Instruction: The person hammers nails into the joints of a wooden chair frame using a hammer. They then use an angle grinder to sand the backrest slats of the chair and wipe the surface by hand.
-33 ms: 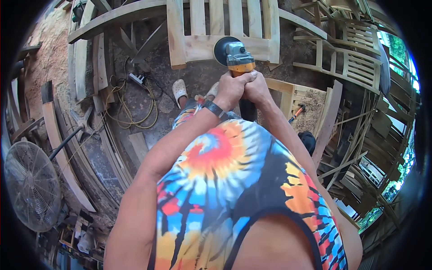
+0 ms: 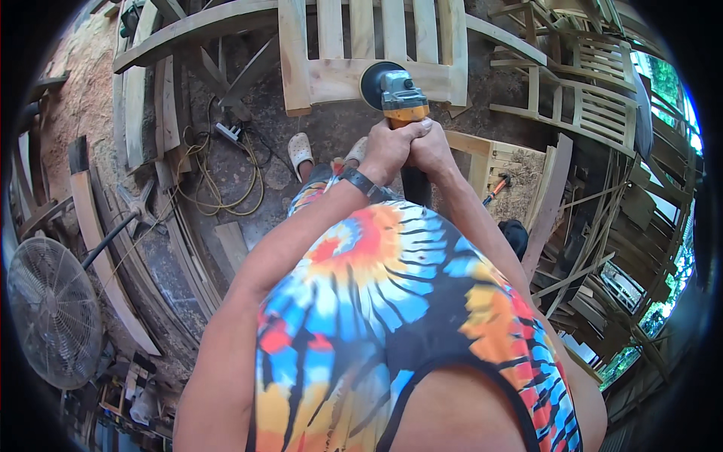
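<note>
Currently, the operator holds an angle grinder (image 2: 407,113) with both hands, arms extended forward and down from the torso. The left hand (image 2: 385,152) is closed around the orange body; the right hand (image 2: 432,149) closes on the same body from the other side, the two meeting just behind the grey gear head. Hidden fingers prevent confirmation of the exact hold beneath. The round disc (image 2: 370,86) sits to the left of the gear head, over the lower rail (image 2: 331,80) of a pale slatted wooden frame (image 2: 296,56). Whether the disc touches the rail or spins cannot be determined from this view. For a uniform surface, the disc is best kept at a shallow, constant angle and guided along the grain in overlapping passes, with light pressure; dwelling on one spot would probably leave a hollow or a scorch. Extra care seems advisable where the rail meets the uprights, since the disc edge could gouge the joint. Both hands should remain clear of the disc rim. Footing also merits attention: the clogs (image 2: 300,151) leave parts of the feet exposed, and a yellow cord (image 2: 262,188) lies looped on the floor to the left.
</note>
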The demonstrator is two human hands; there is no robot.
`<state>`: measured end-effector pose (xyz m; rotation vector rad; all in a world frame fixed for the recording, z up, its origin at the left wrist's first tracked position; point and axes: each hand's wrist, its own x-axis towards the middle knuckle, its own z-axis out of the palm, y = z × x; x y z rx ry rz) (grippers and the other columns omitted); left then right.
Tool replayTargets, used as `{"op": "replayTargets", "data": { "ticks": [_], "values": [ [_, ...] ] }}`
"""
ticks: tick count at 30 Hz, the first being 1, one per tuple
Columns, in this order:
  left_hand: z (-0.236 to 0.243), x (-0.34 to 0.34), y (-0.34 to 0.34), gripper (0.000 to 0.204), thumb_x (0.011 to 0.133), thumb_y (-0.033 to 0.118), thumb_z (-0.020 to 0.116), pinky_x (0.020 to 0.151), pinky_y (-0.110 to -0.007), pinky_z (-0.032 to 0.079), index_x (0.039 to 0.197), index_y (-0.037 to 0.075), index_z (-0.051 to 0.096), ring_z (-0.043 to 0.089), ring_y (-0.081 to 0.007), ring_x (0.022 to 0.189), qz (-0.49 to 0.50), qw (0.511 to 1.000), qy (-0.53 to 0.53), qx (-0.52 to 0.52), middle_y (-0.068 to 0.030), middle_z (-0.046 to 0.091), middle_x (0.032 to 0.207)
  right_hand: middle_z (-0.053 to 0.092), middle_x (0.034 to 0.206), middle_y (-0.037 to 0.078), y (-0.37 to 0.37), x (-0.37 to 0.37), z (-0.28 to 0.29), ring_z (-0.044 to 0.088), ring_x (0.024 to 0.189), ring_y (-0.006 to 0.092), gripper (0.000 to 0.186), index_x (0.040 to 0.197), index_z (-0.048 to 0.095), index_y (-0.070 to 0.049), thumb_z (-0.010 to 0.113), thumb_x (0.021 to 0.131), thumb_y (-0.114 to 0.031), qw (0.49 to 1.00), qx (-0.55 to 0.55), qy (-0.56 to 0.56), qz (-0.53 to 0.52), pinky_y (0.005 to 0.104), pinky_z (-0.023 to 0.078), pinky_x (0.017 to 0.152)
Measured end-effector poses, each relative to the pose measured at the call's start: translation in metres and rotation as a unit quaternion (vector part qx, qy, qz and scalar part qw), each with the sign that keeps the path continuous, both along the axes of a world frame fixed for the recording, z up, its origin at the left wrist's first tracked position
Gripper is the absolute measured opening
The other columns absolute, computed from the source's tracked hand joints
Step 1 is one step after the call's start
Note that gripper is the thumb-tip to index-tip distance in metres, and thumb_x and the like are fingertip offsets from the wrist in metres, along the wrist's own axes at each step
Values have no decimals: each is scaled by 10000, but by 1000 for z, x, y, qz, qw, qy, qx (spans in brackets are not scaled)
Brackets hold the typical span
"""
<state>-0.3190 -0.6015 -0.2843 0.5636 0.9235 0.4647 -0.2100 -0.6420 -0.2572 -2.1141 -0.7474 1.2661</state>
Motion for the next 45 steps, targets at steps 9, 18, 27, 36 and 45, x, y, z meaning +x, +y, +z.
{"op": "replayTargets", "data": {
  "ticks": [9, 18, 27, 36, 45],
  "values": [
    [16, -14, 2, 409, 876, 293, 787, 850, -297, 522, 1159, 6, 720, 673, -139, 946, -10, 996, 65, 63, -83, 733, 1069, 721, 847, 86, -1, -4, -4, 644, 746, 135, 312, 998, 690, 13, 766, 725, -119, 999, 24, 31, 18, 345, 546, 679],
    [2, -8, 0, 454, 861, 323, 802, 862, -298, 516, 1172, 4, 714, 669, -138, 957, -9, 999, 32, 30, -82, 731, 1073, 729, 846, 96, 2, -7, 2, 664, 748, 144, 329, 988, 696, 15, 782, 711, -142, 1000, 7, 0, 14, 344, 548, 671],
    [14, -13, 2, 493, 820, 341, 819, 832, -334, 546, 1122, -35, 716, 720, -209, 922, 13, 995, 74, 58, -143, 756, 1027, 739, 841, 113, 3, -10, 2, 692, 772, 179, 316, 983, 702, 16, 764, 730, -163, 999, 35, -3, 30, 359, 556, 710],
    [11, -9, -1, 424, 884, 304, 788, 853, -287, 517, 1173, 5, 706, 666, -130, 953, -6, 999, 22, 27, -85, 728, 1084, 745, 857, 172, -7, -3, -10, 721, 802, 205, 320, 996, 701, 23, 747, 740, -163, 998, 20, -55, 16, 378, 563, 733],
    [4, -9, -5, 433, 896, 294, 785, 853, -284, 522, 1205, 6, 691, 667, -128, 953, 3, 1000, 2, 23, -69, 722, 1089, 748, 872, 165, -4, -9, 2, 722, 815, 211, 323, 1014, 705, 18, 739, 769, -189, 999, 17, -38, 31, 371, 564, 719]
  ]
}}
